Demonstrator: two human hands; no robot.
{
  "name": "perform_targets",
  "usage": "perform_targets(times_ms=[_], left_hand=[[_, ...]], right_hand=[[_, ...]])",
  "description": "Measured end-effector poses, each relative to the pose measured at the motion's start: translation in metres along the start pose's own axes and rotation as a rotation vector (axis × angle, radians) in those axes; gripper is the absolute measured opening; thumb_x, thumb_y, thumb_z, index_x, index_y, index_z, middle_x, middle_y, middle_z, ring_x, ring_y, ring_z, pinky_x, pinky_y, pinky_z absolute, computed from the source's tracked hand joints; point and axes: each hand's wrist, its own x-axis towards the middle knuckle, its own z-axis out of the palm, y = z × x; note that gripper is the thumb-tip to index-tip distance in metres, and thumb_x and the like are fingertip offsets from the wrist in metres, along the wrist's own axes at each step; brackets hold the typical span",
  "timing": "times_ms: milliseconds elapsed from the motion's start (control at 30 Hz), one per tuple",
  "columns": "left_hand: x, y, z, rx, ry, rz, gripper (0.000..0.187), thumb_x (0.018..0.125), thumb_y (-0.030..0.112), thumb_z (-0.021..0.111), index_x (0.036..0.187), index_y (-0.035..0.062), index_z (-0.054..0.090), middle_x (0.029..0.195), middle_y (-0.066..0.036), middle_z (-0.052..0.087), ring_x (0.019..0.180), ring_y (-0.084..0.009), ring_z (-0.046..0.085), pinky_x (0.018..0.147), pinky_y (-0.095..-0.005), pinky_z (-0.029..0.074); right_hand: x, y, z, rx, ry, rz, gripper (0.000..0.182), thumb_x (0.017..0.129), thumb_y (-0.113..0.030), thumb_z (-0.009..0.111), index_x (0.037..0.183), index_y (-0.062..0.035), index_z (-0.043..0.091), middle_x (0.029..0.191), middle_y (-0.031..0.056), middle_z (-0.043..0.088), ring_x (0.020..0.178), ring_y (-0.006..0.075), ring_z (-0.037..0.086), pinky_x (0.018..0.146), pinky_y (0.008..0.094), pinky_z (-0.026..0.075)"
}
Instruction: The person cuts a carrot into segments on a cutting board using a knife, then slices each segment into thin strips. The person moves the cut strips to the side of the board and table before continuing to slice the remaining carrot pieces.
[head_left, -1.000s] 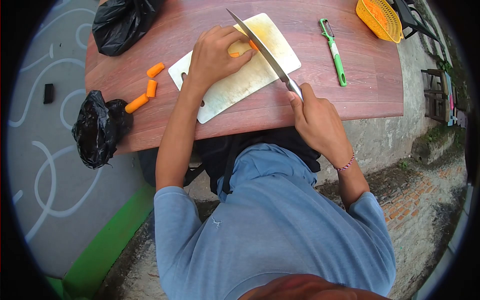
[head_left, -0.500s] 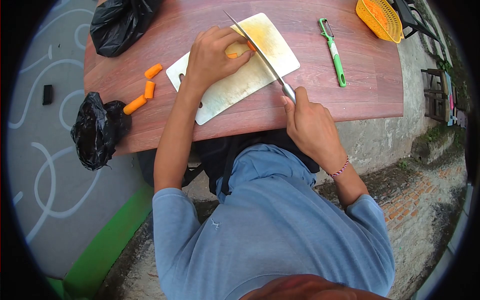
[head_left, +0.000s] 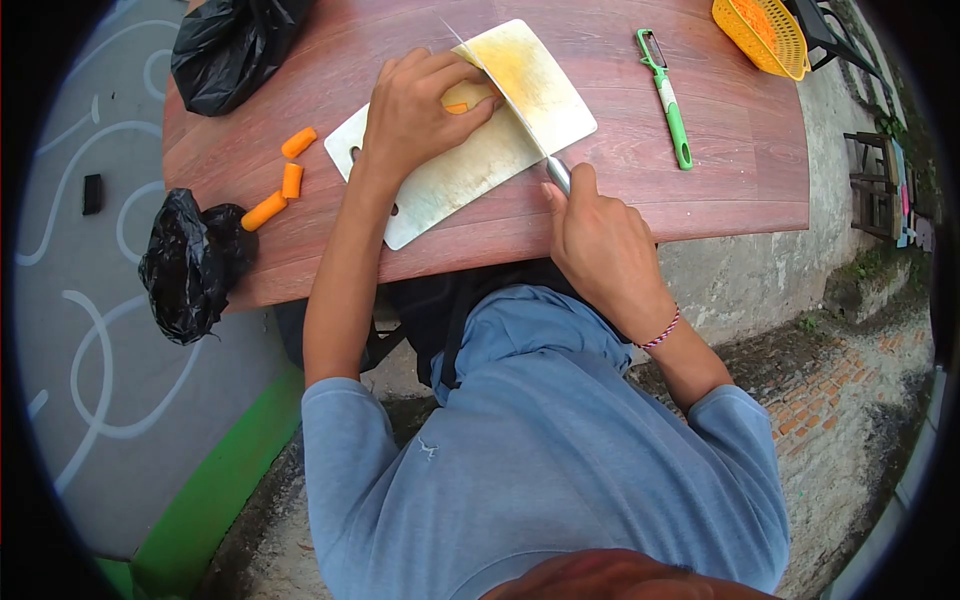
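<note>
A white cutting board (head_left: 460, 190) with yellow stains lies at a slant on the table. On it, my left hand (head_left: 420, 105) is closed around a piece of carrot (head_left: 457, 108), part of which shows between thumb and fingers. My right hand (head_left: 610, 245) grips the silver handle of a long knife (head_left: 522, 118). The blade crosses the board diagonally, right beside my left fingertips; whether it touches the carrot is hidden. Left of the board are three peeled carrot pieces (head_left: 264, 211).
On the wooden table (head_left: 720, 200) lies a green-handled peeler (head_left: 668, 100). A yellow basket (head_left: 755, 45) of orange shreds stands at the far right corner. Two black plastic bags rest at the left, one (head_left: 235, 55) farther back and one (head_left: 190, 265) over the near edge.
My right hand and the knife have shifted left, bringing the blade closer to my left fingers. The bit of orange seen by the blade earlier is now hidden.
</note>
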Motion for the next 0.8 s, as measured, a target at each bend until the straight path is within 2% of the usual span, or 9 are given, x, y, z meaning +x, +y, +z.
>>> perform_targets(times_ms=[367, 567, 633, 667, 733, 800], left_hand=[[0.000, 0.002, -0.001, 0.036, -0.012, -0.025, 0.026, 0.076, 0.024, 0.091, 0.095, 0.0110, 0.080, 0.096, 0.001, 0.078, 0.085, -0.0214, 0.066, 0.079, -0.0379, 0.046], [0.002, -0.001, 0.001, 0.024, 0.013, -0.006, 0.025, 0.078, 0.027, 0.091, 0.094, 0.0113, 0.079, 0.096, 0.001, 0.078, 0.086, -0.0212, 0.068, 0.080, -0.0378, 0.047], [0.001, -0.003, 0.003, 0.008, 0.022, -0.007, 0.028, 0.079, 0.037, 0.089, 0.091, 0.0128, 0.080, 0.097, 0.000, 0.077, 0.087, -0.0208, 0.068, 0.081, -0.0389, 0.045], [-0.001, -0.004, 0.003, 0.009, 0.025, -0.013, 0.028, 0.079, 0.037, 0.089, 0.091, 0.0128, 0.080, 0.097, 0.000, 0.077, 0.087, -0.0208, 0.068, 0.081, -0.0389, 0.045], [0.000, -0.002, 0.001, 0.030, 0.013, 0.012, 0.025, 0.079, 0.028, 0.091, 0.093, 0.0104, 0.079, 0.099, 0.000, 0.078, 0.086, -0.0216, 0.068, 0.081, -0.0384, 0.048], [-0.001, -0.002, 0.001, 0.031, 0.014, 0.007, 0.025, 0.079, 0.028, 0.091, 0.093, 0.0102, 0.080, 0.099, -0.001, 0.078, 0.087, -0.0219, 0.068, 0.081, -0.0386, 0.048]], right_hand=[[0.033, -0.003, -0.002, 0.057, 0.031, -0.057, 0.037, 0.111, -0.031, 0.052, 0.099, 0.0042, 0.053, 0.065, 0.0290, 0.066, 0.062, 0.0510, 0.068, 0.059, 0.0600, 0.055], [0.038, 0.011, -0.014, 0.088, -0.019, -0.086, 0.038, 0.111, -0.029, 0.051, 0.101, 0.0071, 0.055, 0.069, 0.0314, 0.066, 0.067, 0.0530, 0.068, 0.066, 0.0613, 0.054], [0.030, 0.016, -0.019, 0.130, -0.050, -0.045, 0.038, 0.111, -0.030, 0.051, 0.104, 0.0066, 0.056, 0.070, 0.0326, 0.066, 0.070, 0.0545, 0.067, 0.070, 0.0622, 0.052], [0.027, 0.016, -0.021, 0.126, -0.054, -0.050, 0.038, 0.111, -0.030, 0.051, 0.104, 0.0066, 0.056, 0.070, 0.0326, 0.066, 0.070, 0.0545, 0.067, 0.070, 0.0622, 0.052], [0.021, 0.015, -0.024, 0.154, -0.079, 0.003, 0.038, 0.111, -0.032, 0.051, 0.105, 0.0055, 0.056, 0.070, 0.0330, 0.065, 0.072, 0.0551, 0.066, 0.070, 0.0628, 0.051], [0.016, 0.014, -0.024, 0.157, -0.078, 0.003, 0.038, 0.111, -0.032, 0.051, 0.105, 0.0051, 0.055, 0.069, 0.0328, 0.065, 0.071, 0.0548, 0.066, 0.070, 0.0628, 0.050]])
